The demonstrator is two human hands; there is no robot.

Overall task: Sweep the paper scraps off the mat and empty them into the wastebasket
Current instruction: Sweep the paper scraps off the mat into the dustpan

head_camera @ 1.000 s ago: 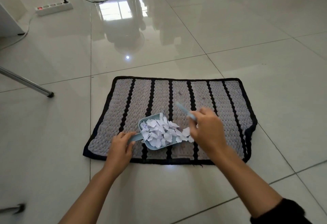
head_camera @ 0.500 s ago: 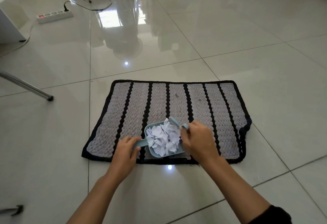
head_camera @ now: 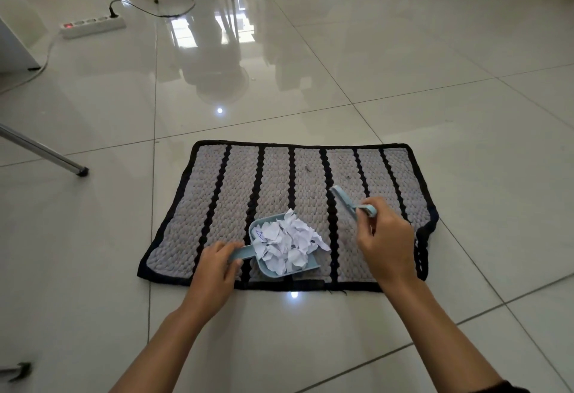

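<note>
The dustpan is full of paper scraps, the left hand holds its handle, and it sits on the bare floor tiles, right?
Not quite. The head view shows the dustpan resting on the striped mat, near its front edge, not on the bare tiles. The rest is right: paper scraps fill it and the left hand holds its handle.

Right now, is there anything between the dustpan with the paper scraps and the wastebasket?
This cannot be judged: no wastebasket shows in the view. The left hand holds the dustpan on the mat, full of paper scraps; the right hand holds the brush. The floor around the mat looks open.
</note>
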